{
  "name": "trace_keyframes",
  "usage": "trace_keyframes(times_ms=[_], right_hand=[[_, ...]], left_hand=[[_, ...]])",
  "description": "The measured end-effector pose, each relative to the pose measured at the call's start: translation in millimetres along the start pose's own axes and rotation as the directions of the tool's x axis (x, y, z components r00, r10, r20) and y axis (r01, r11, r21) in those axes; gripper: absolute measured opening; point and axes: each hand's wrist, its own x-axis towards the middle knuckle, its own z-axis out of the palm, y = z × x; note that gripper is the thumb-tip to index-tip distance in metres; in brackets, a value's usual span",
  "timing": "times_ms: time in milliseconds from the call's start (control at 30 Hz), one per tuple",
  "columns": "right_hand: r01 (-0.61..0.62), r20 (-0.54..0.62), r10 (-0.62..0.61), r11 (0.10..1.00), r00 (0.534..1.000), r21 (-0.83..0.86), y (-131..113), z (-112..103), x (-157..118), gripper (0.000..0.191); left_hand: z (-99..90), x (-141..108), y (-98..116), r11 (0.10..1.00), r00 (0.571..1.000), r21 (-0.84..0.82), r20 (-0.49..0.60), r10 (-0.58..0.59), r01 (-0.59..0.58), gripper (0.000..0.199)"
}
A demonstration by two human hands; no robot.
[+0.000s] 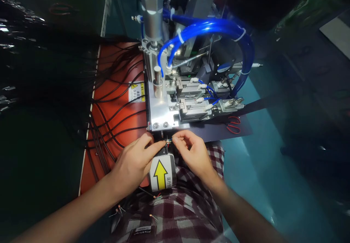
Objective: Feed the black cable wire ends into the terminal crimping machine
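At the front of the metal machine, a small cable end with thin coloured wires lies between my two hands. My left hand is closed, with one digit stretched to the cable end and its tip pressed there. From the other side my right hand pinches a fine wire between thumb and index finger. Just below the fingertips sits a rounded white cover with a yellow arrow. The left palm hides whatever part of the cable runs beneath it.
Black cables cross the orange surface at left. Blue air tubes arch over the machine. Red-handled scissors lie at its right. Cable ends with bare copper rest near the checkered cloth on the lap.
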Motion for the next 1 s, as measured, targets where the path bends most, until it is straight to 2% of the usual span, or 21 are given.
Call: trace_keyframes(times_ms=[200,300,433,667,800,933,1000], right_hand=[[0.175,-0.034,-0.184,0.968,0.982,-0.181,-2.5,7.0,-3.3,0.012],[0.211,-0.035,-0.224,0.953,0.974,-0.217,-3.5,7.9,-5.1,0.013],[0.158,-0.022,-0.166,0.967,0.986,-0.2,-1.8,8.8,-5.0,0.015],[-0.011,-0.007,0.01,0.995,1.0,-0.098,9.4,3.9,-1.5,0.017],[0.007,-0.06,-0.017,0.986,0.998,-0.166,2.4,-0.4,-3.3,0.016],[0.036,-0.004,-0.038,0.981,0.999,-0.191,-6.7,7.5,-3.2,0.017],[0.02,-0.017,-0.023,0.986,1.0,-0.165,-7.0,13.4,-1.8,0.016]], left_hand=[[-2.4,0.0,2.1,1.0,1.0,0.009,-0.013,0.005,-0.005,0.03],[-2.1,0.3,1.9,1.0,1.0,0.013,-0.014,0.006,-0.006,0.03],[-0.6,-0.1,0.9,1.0,1.0,0.014,-0.02,0.012,-0.011,0.029],[-0.5,0.1,-0.3,0.998,0.998,0.026,-0.038,0.055,-0.054,0.029],[-1.3,0.1,-0.6,0.999,0.998,0.021,-0.032,0.047,-0.046,0.026],[-1.1,0.0,-0.8,0.999,0.999,0.027,-0.016,0.037,-0.036,0.024],[-1.0,0.1,-1.1,0.999,0.999,0.029,-0.012,0.037,-0.037,0.024]])
